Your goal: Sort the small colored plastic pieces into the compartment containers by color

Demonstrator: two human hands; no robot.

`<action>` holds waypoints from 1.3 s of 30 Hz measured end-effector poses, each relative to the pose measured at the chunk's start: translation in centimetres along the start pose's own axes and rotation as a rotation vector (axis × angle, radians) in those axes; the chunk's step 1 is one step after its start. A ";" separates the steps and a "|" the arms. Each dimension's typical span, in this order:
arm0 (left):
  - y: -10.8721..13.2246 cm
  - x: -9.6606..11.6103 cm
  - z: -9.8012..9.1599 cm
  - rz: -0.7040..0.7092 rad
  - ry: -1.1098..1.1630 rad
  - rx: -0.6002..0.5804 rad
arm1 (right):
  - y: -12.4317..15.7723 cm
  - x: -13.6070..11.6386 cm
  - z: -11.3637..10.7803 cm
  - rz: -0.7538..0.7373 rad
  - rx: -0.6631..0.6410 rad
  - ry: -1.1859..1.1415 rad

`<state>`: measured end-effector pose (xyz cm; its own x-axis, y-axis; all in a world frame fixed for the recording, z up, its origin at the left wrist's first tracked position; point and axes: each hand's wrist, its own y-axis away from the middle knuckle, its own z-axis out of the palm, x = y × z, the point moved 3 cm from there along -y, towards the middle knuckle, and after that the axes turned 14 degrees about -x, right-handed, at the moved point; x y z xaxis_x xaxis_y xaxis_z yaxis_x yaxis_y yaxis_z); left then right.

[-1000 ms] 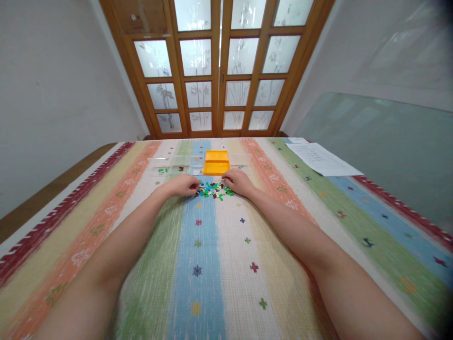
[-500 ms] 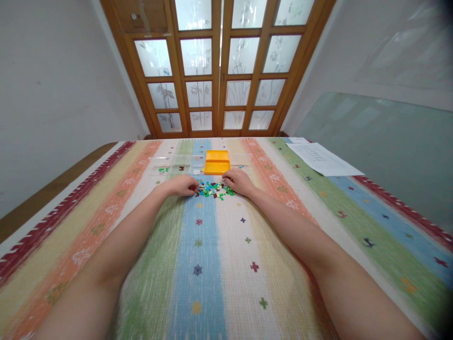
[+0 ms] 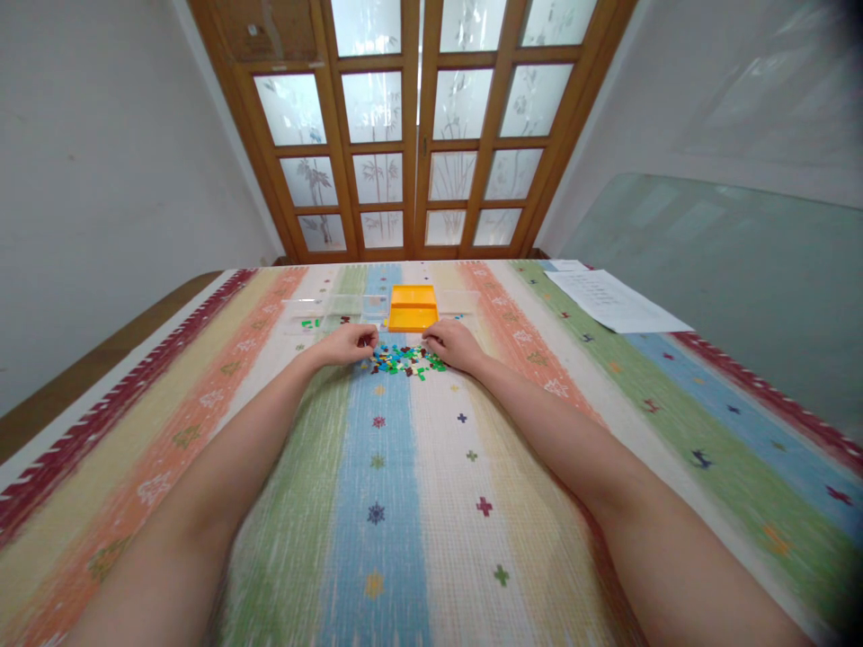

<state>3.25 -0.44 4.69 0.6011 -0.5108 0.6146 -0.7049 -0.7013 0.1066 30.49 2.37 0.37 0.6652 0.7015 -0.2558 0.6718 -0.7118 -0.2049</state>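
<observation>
A heap of small coloured pieces (image 3: 404, 358), green, blue, dark red and white, lies on the striped cloth (image 3: 418, 503) far in front of me. My left hand (image 3: 349, 343) is lifted slightly at the heap's left edge with fingers curled in a pinch; what it holds is too small to name. On the right edge of the heap rests my right hand (image 3: 456, 345), with its fingers curled down among the pieces. Just behind the heap sits an orange tray (image 3: 413, 308).
Clear plastic boxes (image 3: 324, 314) stand left of the orange tray, some holding green and dark pieces; another clear box (image 3: 458, 304) is to its right. A white printed sheet (image 3: 613, 301) lies at the far right. Wooden glazed doors (image 3: 411, 126) stand behind the table.
My left hand has risen and moved a little toward the clear boxes, away from the heap. The right hand has hardly moved.
</observation>
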 end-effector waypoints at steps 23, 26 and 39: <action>-1.4 -6.6 0.3 -0.184 0.944 0.711 | -0.8 -5.3 -1.1 -0.118 0.006 -0.104; -1.3 -7.2 0.5 -0.183 0.908 0.715 | -1.0 -7.4 -1.0 -0.169 -0.036 -0.126; -1.3 -7.6 1.1 -0.193 0.573 0.692 | -5.0 -11.1 1.8 -0.039 -0.134 0.057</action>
<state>-0.04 3.81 -0.98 0.2758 -0.1585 0.9481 -0.1175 -0.9845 -0.1305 19.16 -1.91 2.53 0.6530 0.7319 -0.1949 0.7322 -0.6758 -0.0843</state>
